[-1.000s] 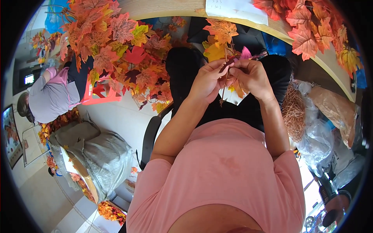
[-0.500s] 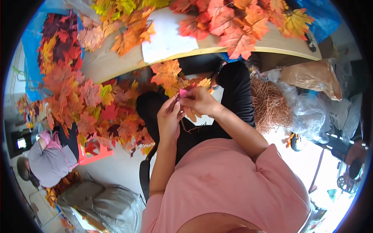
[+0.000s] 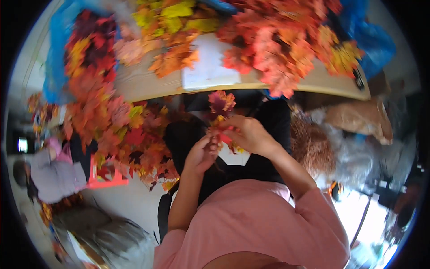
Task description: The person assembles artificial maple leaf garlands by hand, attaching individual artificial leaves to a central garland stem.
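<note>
Above my lap I hold a small spray of artificial maple leaves [image 3: 222, 104], dark red and orange at its tip with yellow and red bits lower down. My left hand [image 3: 202, 153] pinches its lower end, fingers curled. From the other side my right hand [image 3: 254, 135] closes its fingertips on the same spray, touching the left fingertips. The stem between the fingers is mostly hidden and a little blurred. Beyond my hands, a white paper [image 3: 210, 67] lies on the wooden table [image 3: 156, 87].
Orange, red and yellow leaf bunches [image 3: 277, 49] cover much of the table; more leaves [image 3: 134, 130] hang at the left. A bundle of thin brown stems [image 3: 311, 141] and clear plastic bags [image 3: 354, 148] lie right. Another person [image 3: 60, 172] sits far left beside a red stool [image 3: 105, 179].
The orange leaf at my fingertips and the pink bit between them no longer show; a dark red and orange leaf is there now. The whole view has shifted, with the table lower in it.
</note>
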